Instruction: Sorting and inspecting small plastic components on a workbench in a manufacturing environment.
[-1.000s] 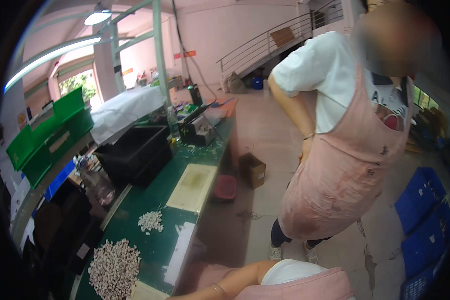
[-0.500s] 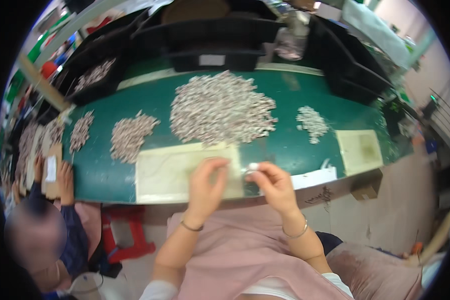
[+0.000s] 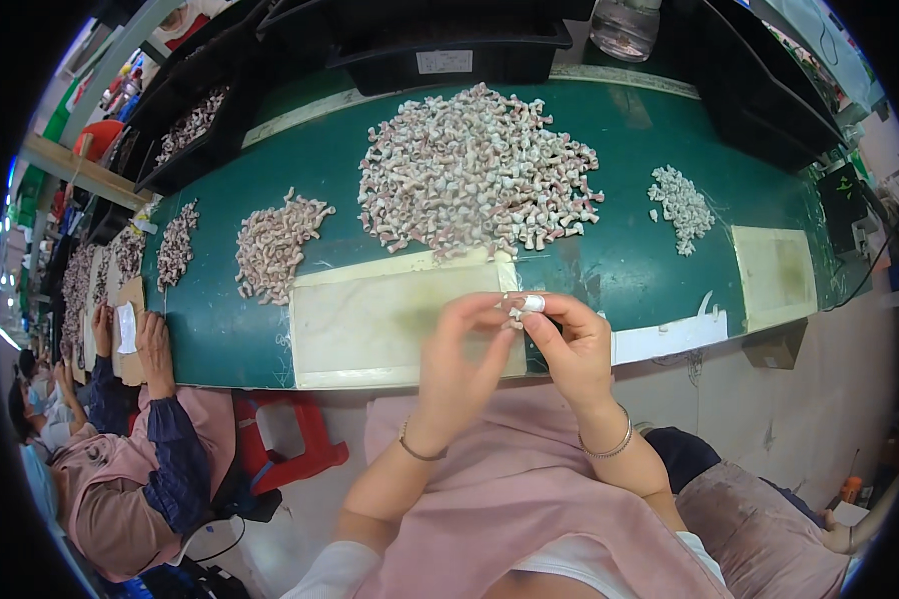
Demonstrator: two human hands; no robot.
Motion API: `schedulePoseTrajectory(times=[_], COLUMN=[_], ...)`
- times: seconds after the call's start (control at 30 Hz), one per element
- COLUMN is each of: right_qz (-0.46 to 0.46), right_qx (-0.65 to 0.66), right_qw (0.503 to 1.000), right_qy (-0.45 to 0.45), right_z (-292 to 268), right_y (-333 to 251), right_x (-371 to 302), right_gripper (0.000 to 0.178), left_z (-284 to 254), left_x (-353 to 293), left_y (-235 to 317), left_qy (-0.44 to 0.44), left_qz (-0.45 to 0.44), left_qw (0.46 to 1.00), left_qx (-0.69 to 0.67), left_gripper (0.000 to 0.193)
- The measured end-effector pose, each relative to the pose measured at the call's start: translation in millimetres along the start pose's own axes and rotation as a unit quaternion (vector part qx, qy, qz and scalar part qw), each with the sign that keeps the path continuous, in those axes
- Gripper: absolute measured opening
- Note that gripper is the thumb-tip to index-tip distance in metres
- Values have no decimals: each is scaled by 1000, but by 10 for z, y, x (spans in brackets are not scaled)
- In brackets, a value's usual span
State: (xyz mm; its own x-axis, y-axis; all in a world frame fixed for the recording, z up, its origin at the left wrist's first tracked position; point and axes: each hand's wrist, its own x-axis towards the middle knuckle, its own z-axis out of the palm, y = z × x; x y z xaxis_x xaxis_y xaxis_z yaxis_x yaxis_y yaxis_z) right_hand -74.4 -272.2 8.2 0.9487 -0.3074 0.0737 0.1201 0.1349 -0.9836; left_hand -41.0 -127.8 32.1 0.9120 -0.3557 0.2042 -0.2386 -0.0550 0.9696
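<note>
Head view: your right hand (image 3: 575, 347) pinches pale pieces (image 3: 515, 313) near the cream mat (image 3: 355, 334), how your blurred left hand (image 3: 451, 367) grips is unclear, and a white label (image 3: 445, 62) (print unreadable) fronts the black bin (image 3: 504, 58).

A small knobbly piece (image 3: 515, 318), whitish with pinkish-brown patches, is pinched at the fingertips of the left hand (image 3: 456, 364) and right hand (image 3: 575, 354), raised, on the near side of the big pile (image 3: 474, 170) of similar pieces; fingers partly cover it, so its exact tilt cannot be told
</note>
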Motion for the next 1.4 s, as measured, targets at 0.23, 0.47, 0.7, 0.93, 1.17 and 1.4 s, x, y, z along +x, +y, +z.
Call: schedulePoseTrajectory(times=[0.23,0.47,0.7,0.93,1.17,1.4], right_qz=[26,13,16,-44,-88,-64], right_qx=[63,99,69,-22,-115,-49], right_qw=[998,995,997,997,989,997], right_qy=[-8,1,-36,-56,-24,3], right_z=[49,110,50,22,55,157], right_y=[-34,-72,-107,-133,-168,-75], right_x=[-50,-112,-141,-167,-202,-224], right_gripper=[18,18,19,21,23,21], left_z=[1,6,-19,-33,-6,-23], left_x=[-20,-60,-147,-186,-181,-174], left_y=[17,94,38,44,37,24], left_qy=[13,2,11,35,56,72], left_qz=[27,22,12,43,74,85], left_qw=[1000,1000,1000,998,993,991], left_qx=[-5,-6,-21,33,77,68], left_gripper=[30,31,27,24,21,22])
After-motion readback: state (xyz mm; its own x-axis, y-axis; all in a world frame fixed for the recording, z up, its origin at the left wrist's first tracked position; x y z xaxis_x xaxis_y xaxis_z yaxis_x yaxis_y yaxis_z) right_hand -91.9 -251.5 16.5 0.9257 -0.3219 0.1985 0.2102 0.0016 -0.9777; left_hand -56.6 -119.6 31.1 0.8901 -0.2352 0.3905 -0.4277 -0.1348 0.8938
